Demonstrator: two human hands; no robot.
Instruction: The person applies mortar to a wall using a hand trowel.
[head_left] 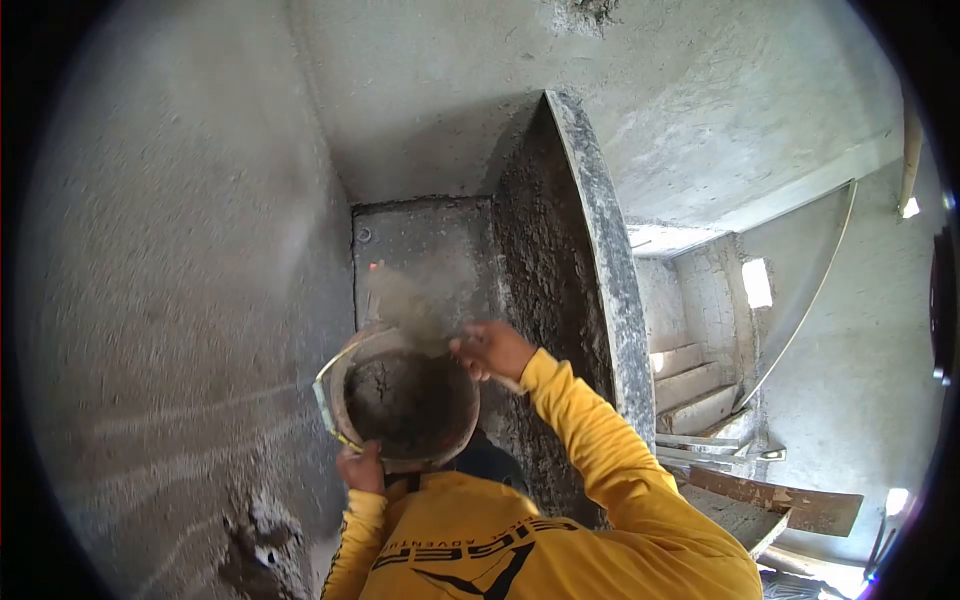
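My left hand (362, 467) is closed on the near left rim of a round bucket (462, 432), right where its yellow-taped wire handle (328, 405) meets the rim. Dark grey, wet-looking mortar (405, 405) lies inside the bucket. Above the bucket's far right rim, my right hand (492, 352) is wrapped around the handle end of a trowel. The trowel's blade (410, 305) is smeared by motion and points up and left over the far rim. Both forearms are in yellow sleeves.
A rough plastered wall (180, 300) rises close on the left. To the right stands a low partition (605, 240) with a rough dark inner face. A narrow concrete floor (430, 235) lies between them. Beyond the partition are steps (695, 385), loose planks (800, 500) and a long leaning strip (810, 300).
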